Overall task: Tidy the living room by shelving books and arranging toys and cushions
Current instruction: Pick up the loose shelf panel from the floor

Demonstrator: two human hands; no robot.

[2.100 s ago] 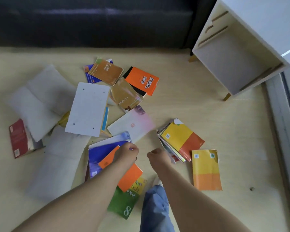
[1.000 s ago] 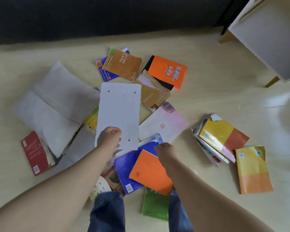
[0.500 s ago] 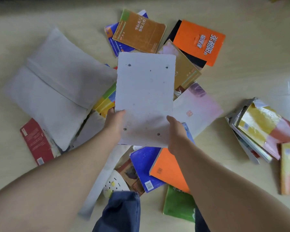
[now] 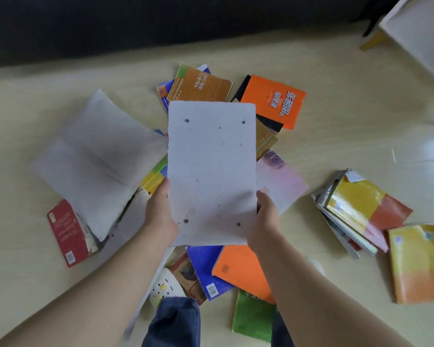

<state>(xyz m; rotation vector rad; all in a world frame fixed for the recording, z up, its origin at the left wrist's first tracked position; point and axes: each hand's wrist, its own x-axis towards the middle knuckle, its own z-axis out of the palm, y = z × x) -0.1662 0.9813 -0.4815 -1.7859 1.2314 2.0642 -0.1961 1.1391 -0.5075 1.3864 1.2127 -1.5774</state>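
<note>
I hold a white rectangular board [image 4: 211, 169] with small dark holes near its corners, lifted above the floor. My left hand [image 4: 159, 214] grips its lower left edge and my right hand [image 4: 265, 219] grips its lower right edge. Beneath it several books lie scattered on the pale wood floor: an orange book [image 4: 273, 100], a brown book [image 4: 199, 83], a pinkish white book [image 4: 281, 181], a blue book [image 4: 206, 266] and another orange one [image 4: 238, 267]. A grey cushion [image 4: 98, 159] lies to the left.
A red book [image 4: 69, 234] lies at the left under the cushion's corner. A yellow-and-orange pile of books [image 4: 361, 209] and a single yellow book [image 4: 416, 261] lie at the right. A green book [image 4: 253, 316] is near my legs. A dark sofa [image 4: 161, 21] spans the back; a white shelf unit [image 4: 421, 31] stands top right.
My left hand took the white board by its lower edge and my right hand joined it. Both lifted it off the pile toward me. The view has tilted back up.
</note>
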